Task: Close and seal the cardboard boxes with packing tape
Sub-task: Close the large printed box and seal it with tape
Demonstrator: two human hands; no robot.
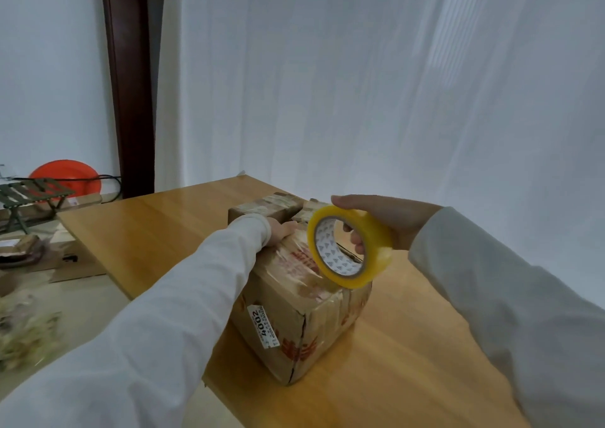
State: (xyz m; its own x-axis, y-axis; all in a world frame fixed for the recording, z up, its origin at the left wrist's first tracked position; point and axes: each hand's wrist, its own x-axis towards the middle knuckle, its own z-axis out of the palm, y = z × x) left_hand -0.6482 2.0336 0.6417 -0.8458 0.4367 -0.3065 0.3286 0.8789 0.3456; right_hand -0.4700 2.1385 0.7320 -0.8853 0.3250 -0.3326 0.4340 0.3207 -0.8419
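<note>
Clutter is seen off the table's left edge: an orange round plastic basin (67,176) against the wall, a small green slatted folding stool (31,195) before it, flattened cardboard (70,260) lower down.

Wooden table (147,231), light varnished top, is set with its far corner toward the white curtain (360,83). Bare wood is left along the left edge and across the near right part, judged ample for turning a box.

Left hand (281,231) is laid on the far left top edge of the large brown cardboard box with red print and a white label (294,323); whether its fingers are flat or curled over the edge cannot be told. The press is judged to keep the flaps down and the box steady. The box sits mid-table, its top glossy with tape already laid; a dark gap is visible at the top behind the roll.

A smaller brown taped cardboard box (265,207) lies just behind, toward the far corner.

Right hand (386,221) is closed round the yellow roll of packing tape (348,247), fingers through the core, thumb over the rim. The roll is held tilted at the box's near right top edge, judged ready for the next strip.
</note>
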